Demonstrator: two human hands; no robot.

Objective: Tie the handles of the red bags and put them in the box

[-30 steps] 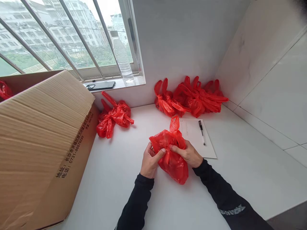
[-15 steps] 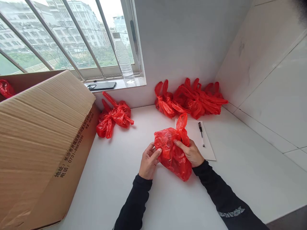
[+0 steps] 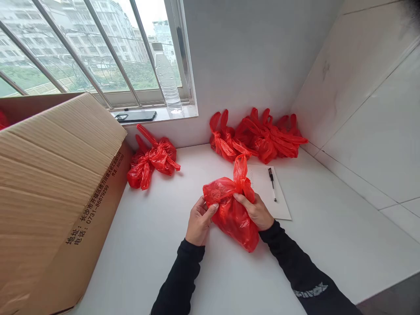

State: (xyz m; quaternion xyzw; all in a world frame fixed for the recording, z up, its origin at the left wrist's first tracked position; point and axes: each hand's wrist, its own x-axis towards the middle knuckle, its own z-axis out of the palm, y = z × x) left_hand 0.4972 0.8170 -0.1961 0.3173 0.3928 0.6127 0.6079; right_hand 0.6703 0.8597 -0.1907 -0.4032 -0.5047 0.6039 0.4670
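Note:
Both my hands grip one red plastic bag (image 3: pixel 231 214) over the white table, one hand on each side. My left hand (image 3: pixel 199 221) pinches the bag's left edge between thumb and fingers. My right hand (image 3: pixel 256 210) is closed on the other side, its thumb across the front just below the bag's gathered neck. A handle loop stands up above that neck. What the bag contains is hidden by the crumpled film. Behind my right hand lies a white paper pad (image 3: pixel 282 203) with a black-capped pen (image 3: pixel 272 183) on it.
A large open cardboard box (image 3: pixel 62 188) stands at the left with red plastic inside. Tied red bags (image 3: pixel 152 159) sit beside it, and several more bags (image 3: pixel 259 138) line the back wall. A phone (image 3: pixel 136 116) and a water bottle (image 3: pixel 168 83) are on the windowsill.
The held bag and both hands have shifted slightly left in view, along with the whole scene. The bag's left part has turned a little, and both hands keep their grip.

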